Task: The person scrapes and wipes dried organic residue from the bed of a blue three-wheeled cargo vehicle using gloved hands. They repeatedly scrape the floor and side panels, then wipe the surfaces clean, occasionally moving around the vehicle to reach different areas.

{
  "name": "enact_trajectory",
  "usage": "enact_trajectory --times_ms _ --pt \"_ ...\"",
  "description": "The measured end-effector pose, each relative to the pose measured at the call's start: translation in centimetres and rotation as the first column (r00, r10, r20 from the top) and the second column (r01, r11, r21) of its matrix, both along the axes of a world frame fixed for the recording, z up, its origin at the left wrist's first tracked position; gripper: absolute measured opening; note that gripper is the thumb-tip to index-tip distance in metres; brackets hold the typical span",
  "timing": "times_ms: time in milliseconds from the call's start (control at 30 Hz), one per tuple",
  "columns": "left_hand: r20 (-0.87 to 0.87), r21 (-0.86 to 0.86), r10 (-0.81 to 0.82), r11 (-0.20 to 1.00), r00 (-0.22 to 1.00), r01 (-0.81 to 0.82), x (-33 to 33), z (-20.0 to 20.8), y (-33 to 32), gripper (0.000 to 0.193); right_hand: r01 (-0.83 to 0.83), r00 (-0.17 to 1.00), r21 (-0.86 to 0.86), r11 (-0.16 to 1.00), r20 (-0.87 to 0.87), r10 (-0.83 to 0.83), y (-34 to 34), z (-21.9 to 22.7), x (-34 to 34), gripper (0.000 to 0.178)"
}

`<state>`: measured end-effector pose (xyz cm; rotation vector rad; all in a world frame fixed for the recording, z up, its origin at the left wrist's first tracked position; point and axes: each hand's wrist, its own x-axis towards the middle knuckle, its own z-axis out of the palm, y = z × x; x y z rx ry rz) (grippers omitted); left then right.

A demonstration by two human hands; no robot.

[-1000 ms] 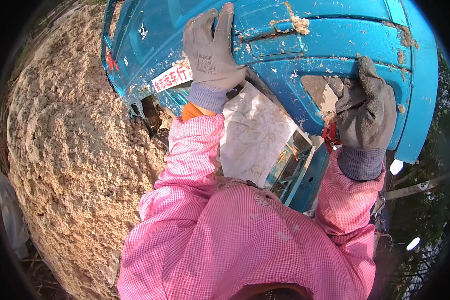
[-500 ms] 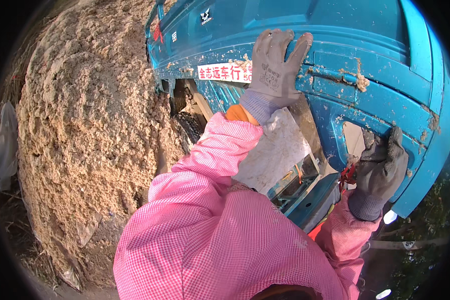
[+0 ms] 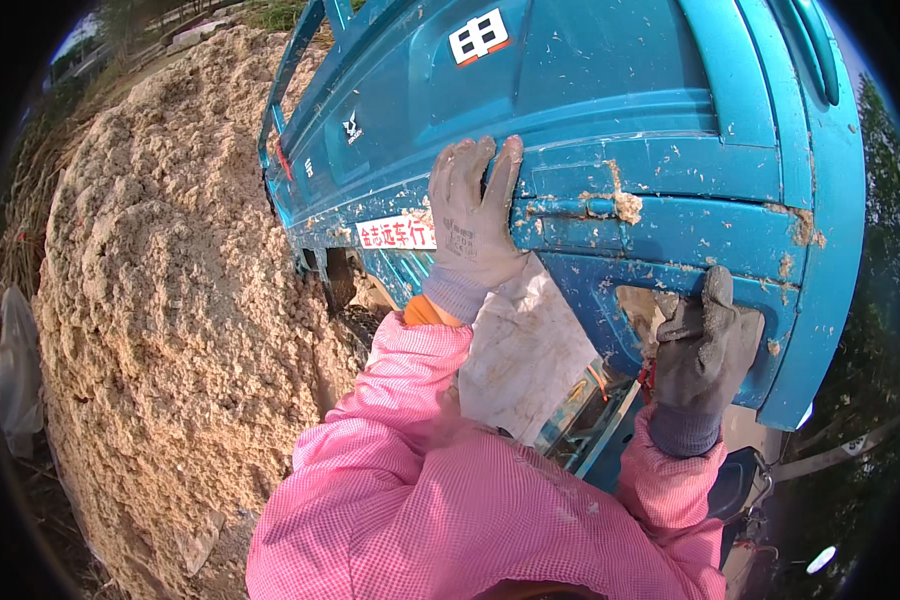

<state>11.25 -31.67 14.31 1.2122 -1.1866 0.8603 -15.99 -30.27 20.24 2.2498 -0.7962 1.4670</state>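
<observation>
Your left hand (image 3: 472, 225) lies flat and open on the mud-spattered blue metal vehicle panel (image 3: 610, 130) ahead of you; your right hand (image 3: 705, 350) seems curled around its lower edge, where grit could make it slip.

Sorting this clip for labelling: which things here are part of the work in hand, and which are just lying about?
In hand:
left hand, flat on blue vehicle panel
right hand, gripping the panel's lower edge

Lying about:
sandy heap
white sack
</observation>
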Motion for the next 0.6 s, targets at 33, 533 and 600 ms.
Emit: enact_trajectory --times_ms 33,533,600 --pt "-0.009 0.01 0.015 1.0 1.0 -0.015 -0.1 -0.1 0.7 0.098 -0.121 0.992 0.135 0.983 0.061 0.114 0.5 -1.1 -0.1 0.037" --pt "-0.03 0.14 -0.082 0.987 0.996 0.085 0.2 0.5 2.2 0.124 -0.449 0.784 0.29 0.845 0.582 0.217 3.1 0.6 5.8 0.025" --pt "-0.029 0.169 -0.102 0.98 0.994 0.106 0.7 0.6 2.1 0.128 -0.315 0.855 0.323 0.892 0.504 0.12 2.9 0.7 6.9 0.024"
